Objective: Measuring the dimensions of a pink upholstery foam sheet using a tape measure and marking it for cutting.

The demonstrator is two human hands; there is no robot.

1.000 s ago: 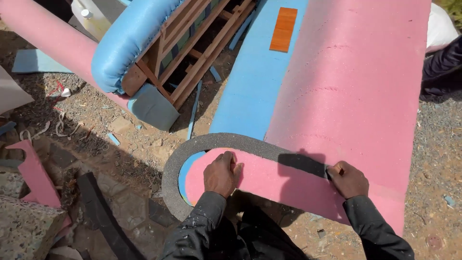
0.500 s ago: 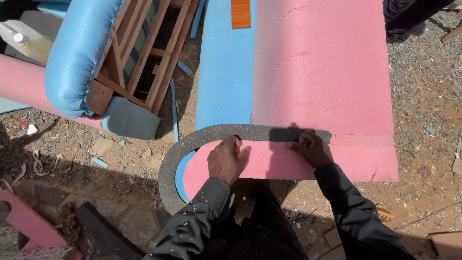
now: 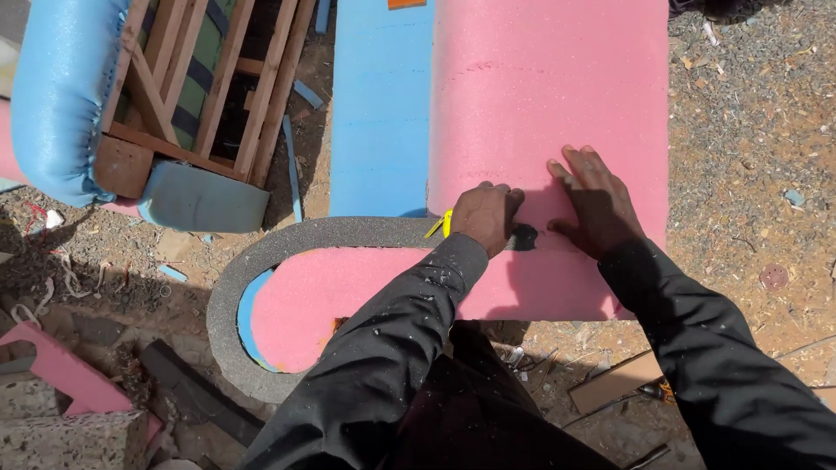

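A large pink foam sheet (image 3: 549,87) lies on a blue foam sheet (image 3: 379,104), its near end cut round. A curved grey foam strip (image 3: 261,252) runs around that rounded end. My left hand (image 3: 483,213) is closed on a small yellow-handled tool (image 3: 440,224) right where the grey strip meets the pink sheet; the tool's tip is hidden. My right hand (image 3: 592,200) lies flat on the pink foam just to the right, fingers spread, holding nothing.
An upturned wooden chair frame (image 3: 209,78) with blue foam padding (image 3: 61,87) lies at upper left. A pink offcut (image 3: 52,365), a speckled foam block (image 3: 61,439) and a black strip (image 3: 192,392) sit at lower left. Gravel and scraps surround the sheets.
My left hand has gone from the rounded end rightwards along the grey strip and now shows a yellow tool. My right hand has moved up and flattened on the pink sheet. The view has shifted.
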